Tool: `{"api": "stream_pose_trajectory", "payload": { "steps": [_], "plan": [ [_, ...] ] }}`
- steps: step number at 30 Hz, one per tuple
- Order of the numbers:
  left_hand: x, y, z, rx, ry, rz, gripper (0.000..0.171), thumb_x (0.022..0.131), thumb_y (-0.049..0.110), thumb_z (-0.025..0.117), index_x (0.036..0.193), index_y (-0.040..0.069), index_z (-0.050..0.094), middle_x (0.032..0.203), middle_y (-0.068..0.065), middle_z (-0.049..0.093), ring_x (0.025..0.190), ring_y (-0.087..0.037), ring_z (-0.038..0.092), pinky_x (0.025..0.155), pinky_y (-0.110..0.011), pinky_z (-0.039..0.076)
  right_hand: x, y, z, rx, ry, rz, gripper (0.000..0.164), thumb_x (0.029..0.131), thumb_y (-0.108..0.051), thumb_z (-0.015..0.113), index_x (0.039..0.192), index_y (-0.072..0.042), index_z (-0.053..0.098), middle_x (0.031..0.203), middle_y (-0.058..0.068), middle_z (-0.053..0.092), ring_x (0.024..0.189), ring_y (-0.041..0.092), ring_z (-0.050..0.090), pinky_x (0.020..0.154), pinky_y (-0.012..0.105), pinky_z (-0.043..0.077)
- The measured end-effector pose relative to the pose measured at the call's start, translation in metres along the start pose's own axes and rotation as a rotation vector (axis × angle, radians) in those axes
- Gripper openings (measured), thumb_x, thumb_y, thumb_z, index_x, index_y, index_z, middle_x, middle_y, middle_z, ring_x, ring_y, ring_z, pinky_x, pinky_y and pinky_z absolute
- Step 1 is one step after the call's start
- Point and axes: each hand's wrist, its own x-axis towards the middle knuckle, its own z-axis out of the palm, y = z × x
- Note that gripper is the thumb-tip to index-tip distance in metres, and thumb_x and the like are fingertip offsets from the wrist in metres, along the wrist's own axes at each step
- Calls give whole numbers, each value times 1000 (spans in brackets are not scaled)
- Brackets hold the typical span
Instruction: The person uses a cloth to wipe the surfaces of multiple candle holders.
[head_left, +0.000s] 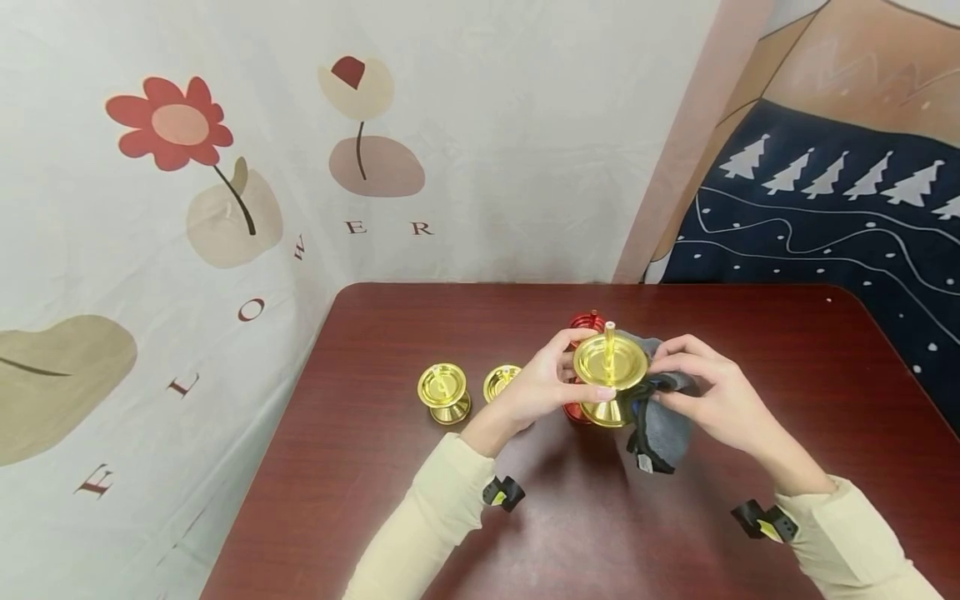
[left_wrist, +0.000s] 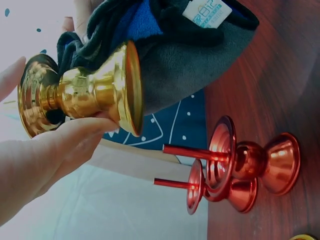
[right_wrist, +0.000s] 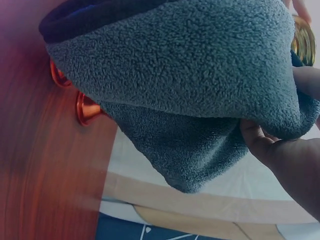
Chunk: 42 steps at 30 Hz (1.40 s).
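Observation:
A shiny gold candle holder (head_left: pixel 609 367), with a spike rising from its dish, is held upright above the table by my left hand (head_left: pixel 543 375). In the left wrist view, the thumb and fingers grip the gold candle holder (left_wrist: pixel 90 92) around its body. My right hand (head_left: pixel 712 392) pinches a grey cloth (head_left: pixel 667 433) with a dark edge and a white label, against the holder's right side. The grey cloth (right_wrist: pixel 190 75) hangs down in folds in the right wrist view and covers part of that hand's fingers.
Two red candle holders (left_wrist: pixel 265 162) stand on the table behind the held one. To the left is a gold candle holder (head_left: pixel 444 392); another gold holder (head_left: pixel 498 382) is partly hidden by my left hand. The dark red table (head_left: pixel 360 517) meets a printed curtain (head_left: pixel 510 167) at its back.

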Motion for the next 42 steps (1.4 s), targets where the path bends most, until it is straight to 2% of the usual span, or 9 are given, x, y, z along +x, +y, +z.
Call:
{"api": "stream_pose_trajectory", "payload": {
  "steps": [6,10,13,18,27,32,42],
  "plan": [
    [-8,-13,-3,3,-14,46,68,69,-12,70,126,3,35,105,-18,58,85,-14,60,78,-28,51,-5,9,-12,-16,8,41,35,62,16,74,89,-5,68,96,0,54,90,4,49,71,9,43],
    [-13,-29,-3,12,-41,24,69,66,-14,72,122,2,36,107,-13,55,88,-14,59,79,-29,50,-6,15,-26,-44,38,101,33,65,15,72,92,-4,68,97,-2,54,90,3,50,66,10,43],
    [-15,-43,-1,29,-52,3,69,64,-16,73,120,1,38,109,-11,53,92,-16,57,80,-28,50,-7,19,-34,-67,58,176,30,68,12,72,94,-4,68,97,-5,54,89,2,50,65,9,43],
    [-16,-65,5,47,-67,-46,71,61,-19,74,120,1,39,109,-9,54,95,-15,56,82,-24,48,-9,30,-37,-65,66,254,27,72,8,72,96,-2,67,97,-6,54,90,2,50,67,8,43],
    [-17,-93,12,20,-126,-77,69,59,-24,71,117,-3,38,111,-10,52,97,-12,55,84,-24,47,-15,54,-29,-46,64,259,26,73,8,71,98,3,65,96,-9,55,90,-2,49,69,7,43],
    [-18,-104,13,46,-164,-96,69,60,-24,71,117,-2,38,112,-10,53,100,-12,54,86,-22,45,-18,59,-25,-43,63,263,25,73,8,70,96,4,65,94,-11,55,89,-3,49,69,6,42],
    [-22,-113,11,111,-204,-133,70,61,-22,72,118,2,38,113,-7,53,105,-11,53,86,-18,43,-19,64,-24,-46,68,268,25,72,8,70,96,5,64,92,-12,55,88,-2,49,69,6,42]
  ]
}}
